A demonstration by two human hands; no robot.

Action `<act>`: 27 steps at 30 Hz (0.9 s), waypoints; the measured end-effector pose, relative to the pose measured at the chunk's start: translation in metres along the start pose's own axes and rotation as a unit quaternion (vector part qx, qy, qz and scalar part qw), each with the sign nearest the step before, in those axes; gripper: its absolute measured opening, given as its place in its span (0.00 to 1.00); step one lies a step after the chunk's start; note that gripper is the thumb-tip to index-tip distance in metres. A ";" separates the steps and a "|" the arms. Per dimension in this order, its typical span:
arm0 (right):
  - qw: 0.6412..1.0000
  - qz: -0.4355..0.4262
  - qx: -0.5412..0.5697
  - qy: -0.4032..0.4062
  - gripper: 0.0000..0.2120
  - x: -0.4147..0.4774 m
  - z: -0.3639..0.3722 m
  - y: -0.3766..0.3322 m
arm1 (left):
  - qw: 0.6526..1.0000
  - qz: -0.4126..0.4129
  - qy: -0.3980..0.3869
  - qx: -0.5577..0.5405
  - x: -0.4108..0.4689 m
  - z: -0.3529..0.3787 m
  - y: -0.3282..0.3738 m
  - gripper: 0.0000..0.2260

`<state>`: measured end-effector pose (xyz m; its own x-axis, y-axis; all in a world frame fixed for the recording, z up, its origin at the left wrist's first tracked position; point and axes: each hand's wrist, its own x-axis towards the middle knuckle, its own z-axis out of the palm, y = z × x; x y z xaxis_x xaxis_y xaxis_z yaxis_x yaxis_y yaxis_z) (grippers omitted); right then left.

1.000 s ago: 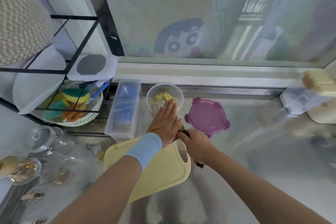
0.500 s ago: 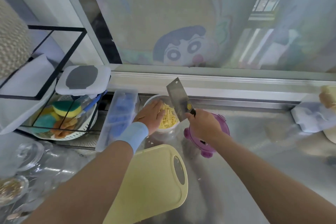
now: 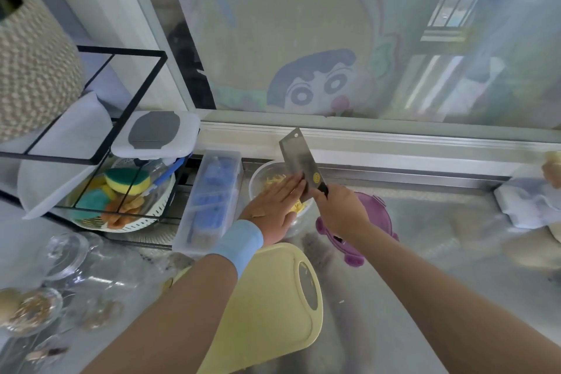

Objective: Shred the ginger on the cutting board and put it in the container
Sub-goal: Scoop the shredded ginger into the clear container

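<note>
The left hand (image 3: 274, 206), fingers straight and pressed together, rests its fingertips on the face of the cleaver (image 3: 299, 164) that the right hand (image 3: 341, 211) grips by the handle, blade tilted up and far-left, with the ginger shreds (image 3: 273, 181) directly below those fingers in the clear container (image 3: 258, 173).

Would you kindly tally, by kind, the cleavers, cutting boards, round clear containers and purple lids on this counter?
cleaver: 1
yellow cutting board: 1
round clear container: 1
purple lid: 1
Total: 4
</note>
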<state>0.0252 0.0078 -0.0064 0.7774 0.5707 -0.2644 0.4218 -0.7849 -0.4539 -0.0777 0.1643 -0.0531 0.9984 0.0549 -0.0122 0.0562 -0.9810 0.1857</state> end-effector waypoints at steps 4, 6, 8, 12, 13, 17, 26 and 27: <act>1.000 0.022 0.007 0.006 0.09 -0.008 -0.003 0.003 | 0.990 -0.093 -0.104 0.025 -0.008 -0.001 -0.018 0.25; 0.999 0.026 0.030 0.022 0.09 -0.017 -0.006 0.003 | 0.990 -0.121 -0.066 -0.039 -0.019 -0.010 -0.023 0.22; 0.999 0.005 0.008 0.041 0.12 -0.028 -0.004 0.006 | 0.978 -0.167 0.046 -0.118 -0.036 -0.023 -0.025 0.17; 0.995 -0.025 -0.079 0.047 0.14 -0.070 0.006 0.019 | 0.925 -0.236 0.213 -0.209 -0.079 -0.036 -0.024 0.10; 0.994 -0.038 -0.094 0.046 0.14 -0.081 0.012 0.026 | 0.919 -0.230 0.238 -0.214 -0.090 -0.036 -0.023 0.09; 0.990 -0.081 -0.116 0.013 0.13 -0.121 0.049 0.051 | 0.929 -0.180 0.256 -0.196 -0.133 -0.028 -0.006 0.09; 0.952 -0.198 -0.214 -0.093 0.16 -0.149 0.138 0.031 | 0.972 -0.183 0.000 -0.149 -0.200 0.031 0.014 0.12; 0.953 -0.195 -0.209 -0.100 0.17 -0.148 0.144 0.028 | 0.970 -0.192 -0.030 -0.142 -0.204 0.036 0.012 0.14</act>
<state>-0.1455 -0.0636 -0.1028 0.4371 0.8404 -0.3204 0.8416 -0.5078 -0.1837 -0.2805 0.1342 -0.0835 0.9021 0.3873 -0.1900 0.4313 -0.7984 0.4201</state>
